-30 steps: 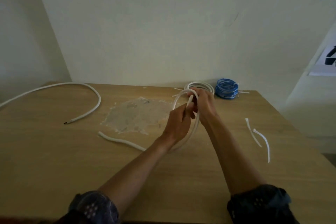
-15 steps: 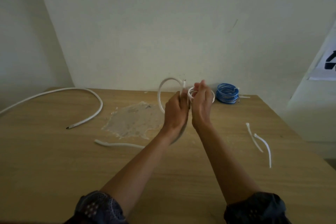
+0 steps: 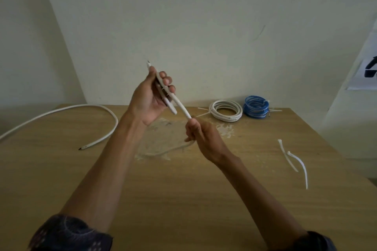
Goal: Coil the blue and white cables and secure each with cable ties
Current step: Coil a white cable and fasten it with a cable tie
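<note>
My left hand (image 3: pixel 151 96) is raised above the table and grips a loop of white cable (image 3: pixel 179 106), seen edge on, with one cable end sticking up past my fingers. My right hand (image 3: pixel 202 136) sits lower and pinches the same cable where it comes down from the left hand. A coiled white cable (image 3: pixel 226 111) with a tie on it lies at the back of the table. Right beside it sits a coiled blue cable (image 3: pixel 256 107), also tied. Two loose white cable ties (image 3: pixel 293 159) lie on the table to the right.
Another long white cable (image 3: pixel 98 108) curves across the left of the wooden table (image 3: pixel 183 199) and runs off its left edge. A pale scuffed patch (image 3: pixel 163 144) marks the table's middle. A wall stands close behind the table.
Both hands lifted the white cable off the table. The left hand rose and turned the loop edge on; the right hand dropped lower and slid along the cable. The camera view tilted up.
</note>
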Demonstrator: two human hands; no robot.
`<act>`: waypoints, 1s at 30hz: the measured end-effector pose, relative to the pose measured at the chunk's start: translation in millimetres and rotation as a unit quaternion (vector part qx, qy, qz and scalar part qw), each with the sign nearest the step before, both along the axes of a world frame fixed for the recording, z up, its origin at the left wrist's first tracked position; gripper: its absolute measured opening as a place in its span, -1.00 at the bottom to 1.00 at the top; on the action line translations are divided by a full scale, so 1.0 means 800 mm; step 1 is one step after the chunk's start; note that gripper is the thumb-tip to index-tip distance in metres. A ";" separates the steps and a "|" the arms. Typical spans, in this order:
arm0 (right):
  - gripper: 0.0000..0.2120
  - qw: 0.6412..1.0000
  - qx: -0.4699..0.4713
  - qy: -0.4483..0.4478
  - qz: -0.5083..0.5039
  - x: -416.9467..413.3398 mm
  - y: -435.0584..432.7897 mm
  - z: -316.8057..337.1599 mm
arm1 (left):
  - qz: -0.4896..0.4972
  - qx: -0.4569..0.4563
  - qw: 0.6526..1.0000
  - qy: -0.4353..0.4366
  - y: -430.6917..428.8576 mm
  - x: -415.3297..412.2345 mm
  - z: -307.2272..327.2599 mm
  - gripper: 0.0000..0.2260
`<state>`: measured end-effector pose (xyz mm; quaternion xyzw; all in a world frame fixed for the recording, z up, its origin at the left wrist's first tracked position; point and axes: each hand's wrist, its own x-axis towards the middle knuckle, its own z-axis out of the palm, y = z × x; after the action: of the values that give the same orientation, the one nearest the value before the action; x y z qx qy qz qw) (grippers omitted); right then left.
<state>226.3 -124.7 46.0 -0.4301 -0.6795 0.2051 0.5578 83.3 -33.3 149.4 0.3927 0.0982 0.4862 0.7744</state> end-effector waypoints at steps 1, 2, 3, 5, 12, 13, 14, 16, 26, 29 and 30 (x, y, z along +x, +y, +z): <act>-0.50 0.998 0.022 -0.055 -0.025 0.004 0.005 0.005 | -0.016 -0.010 1.000 -0.020 0.003 -0.012 0.002 -0.61; -0.50 0.989 0.049 -0.126 -0.057 0.005 0.011 0.008 | -0.032 -0.024 0.998 -0.043 0.005 -0.020 0.001 -0.60; -0.51 0.973 0.076 -0.198 -0.089 0.003 0.016 0.009 | -0.046 -0.034 0.997 -0.061 0.006 -0.026 0.001 -0.59; -0.54 0.942 0.115 -0.283 -0.143 0.000 0.024 0.005 | -0.054 -0.035 0.996 -0.062 0.010 -0.033 -0.001 -0.58; -0.54 0.872 0.170 -0.387 -0.246 0.020 0.037 -0.035 | -0.019 -0.044 0.999 -0.010 0.028 -0.056 -0.059 -0.60; -0.53 0.869 0.160 -0.396 -0.252 0.026 0.039 -0.043 | -0.019 -0.058 0.998 -0.017 0.030 -0.058 -0.072 -0.60; -0.52 0.869 0.139 -0.400 -0.256 0.033 0.039 -0.051 | -0.018 -0.075 0.997 -0.022 0.032 -0.061 -0.086 -0.58; -0.49 0.862 0.094 -0.422 -0.264 0.047 0.040 -0.074 | -0.009 -0.107 0.994 -0.018 0.035 -0.063 -0.118 -0.53; -0.26 0.923 -0.015 -0.244 -0.296 0.042 0.026 -0.109 | 0.079 -0.237 0.965 -0.075 0.044 -0.044 -0.203 -0.43; -0.34 0.914 -0.146 0.097 -0.367 0.043 0.031 -0.098 | 0.100 -0.224 0.966 -0.082 0.039 -0.041 -0.203 -0.43; -0.37 0.884 -0.235 0.211 -0.345 0.046 0.033 -0.093 | 0.102 -0.222 0.967 -0.077 0.035 -0.037 -0.204 -0.43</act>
<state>263.0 -98.1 -28.1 -0.7025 -0.2859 0.2396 0.6061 53.9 -5.1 -13.8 0.1606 0.1831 0.5573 0.7938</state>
